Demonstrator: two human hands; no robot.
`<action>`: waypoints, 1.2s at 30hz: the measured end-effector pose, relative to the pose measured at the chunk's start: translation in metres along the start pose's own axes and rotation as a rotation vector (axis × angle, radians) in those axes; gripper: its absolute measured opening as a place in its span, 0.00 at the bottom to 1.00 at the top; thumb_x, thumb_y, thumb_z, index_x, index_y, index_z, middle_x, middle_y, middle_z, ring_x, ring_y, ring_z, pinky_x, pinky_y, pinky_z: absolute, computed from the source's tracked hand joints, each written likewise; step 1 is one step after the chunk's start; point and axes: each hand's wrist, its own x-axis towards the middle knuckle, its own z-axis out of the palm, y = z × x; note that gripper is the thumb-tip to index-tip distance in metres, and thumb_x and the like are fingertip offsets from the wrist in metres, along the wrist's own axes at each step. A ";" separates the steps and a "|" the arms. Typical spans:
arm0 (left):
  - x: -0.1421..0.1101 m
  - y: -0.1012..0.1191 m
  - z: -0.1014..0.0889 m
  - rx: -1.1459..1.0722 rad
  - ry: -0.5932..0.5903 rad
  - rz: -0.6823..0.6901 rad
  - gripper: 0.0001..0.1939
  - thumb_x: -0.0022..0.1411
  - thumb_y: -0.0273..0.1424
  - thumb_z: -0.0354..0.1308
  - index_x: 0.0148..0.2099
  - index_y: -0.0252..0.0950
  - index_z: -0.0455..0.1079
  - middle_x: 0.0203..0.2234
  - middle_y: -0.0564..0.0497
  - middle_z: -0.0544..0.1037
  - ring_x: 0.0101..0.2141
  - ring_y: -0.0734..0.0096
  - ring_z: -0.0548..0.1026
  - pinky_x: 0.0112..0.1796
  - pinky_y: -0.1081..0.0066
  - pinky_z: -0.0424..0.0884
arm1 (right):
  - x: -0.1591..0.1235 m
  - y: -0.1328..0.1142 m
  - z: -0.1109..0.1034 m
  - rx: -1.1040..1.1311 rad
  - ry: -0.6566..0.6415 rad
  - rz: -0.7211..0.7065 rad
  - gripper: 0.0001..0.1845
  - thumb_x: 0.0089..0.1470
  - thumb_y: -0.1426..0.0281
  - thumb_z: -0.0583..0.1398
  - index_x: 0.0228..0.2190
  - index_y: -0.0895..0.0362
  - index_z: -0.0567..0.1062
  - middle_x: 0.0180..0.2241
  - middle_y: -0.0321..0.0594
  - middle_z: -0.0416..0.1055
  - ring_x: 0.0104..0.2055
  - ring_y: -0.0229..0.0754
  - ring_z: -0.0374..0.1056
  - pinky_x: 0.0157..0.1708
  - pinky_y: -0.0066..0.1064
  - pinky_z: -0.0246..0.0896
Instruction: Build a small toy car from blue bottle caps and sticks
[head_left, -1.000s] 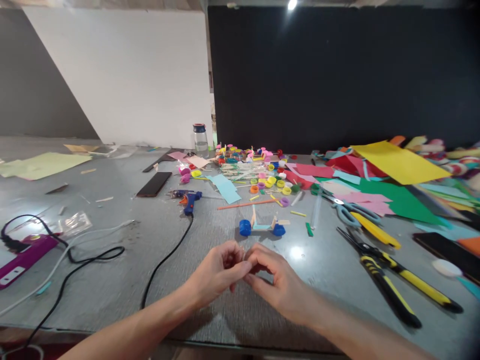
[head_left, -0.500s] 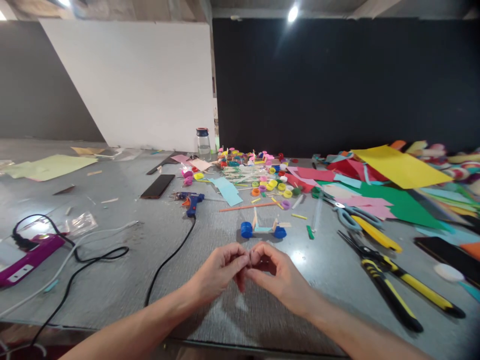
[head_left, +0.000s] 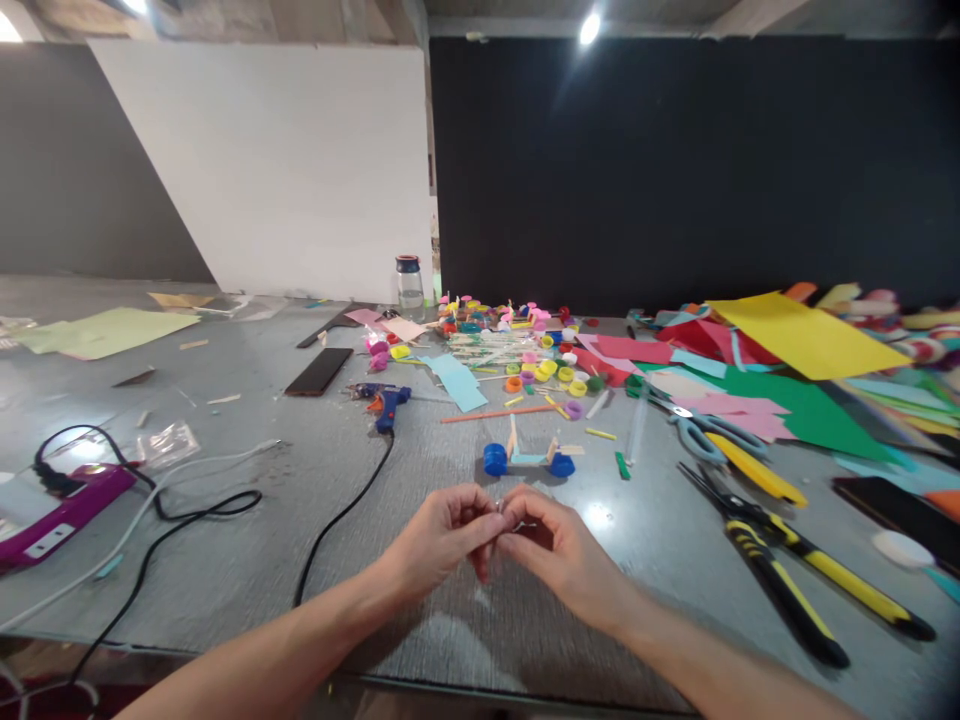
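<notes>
My left hand [head_left: 452, 538] and my right hand [head_left: 551, 545] meet fingertip to fingertip above the grey table [head_left: 360, 640]. Both are closed in a pinch, thumbs against forefingers. Whatever sits between the fingertips is small and mostly hidden; only a tiny pale bit shows, too little to name. Just beyond the hands stands a small model car [head_left: 529, 458] with blue bottle-cap wheels, a light blue strip and upright wooden sticks. Left of it lies a blue hot glue gun [head_left: 388, 405], its black cord running toward the table's front edge.
Long-nose pliers [head_left: 780, 560] and grey-blue scissors [head_left: 705, 430] lie at the right. Coloured paper [head_left: 810, 335] piles up behind them. Bottle caps and sticks [head_left: 517, 350] crowd the back middle, near a water bottle [head_left: 409, 285]. A purple power strip [head_left: 71, 515] with cables is at left.
My fingertips have shifted slightly against each other, still pinched together. The whole view has slid a few pixels to the right. Objects on the table look unmoved.
</notes>
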 end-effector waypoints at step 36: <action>0.000 -0.001 0.001 -0.048 -0.025 0.004 0.21 0.53 0.45 0.69 0.30 0.33 0.68 0.19 0.54 0.73 0.18 0.77 0.69 0.22 0.74 0.70 | 0.001 0.002 -0.001 0.000 -0.003 -0.014 0.15 0.65 0.61 0.58 0.30 0.56 0.72 0.31 0.37 0.67 0.34 0.40 0.65 0.37 0.33 0.61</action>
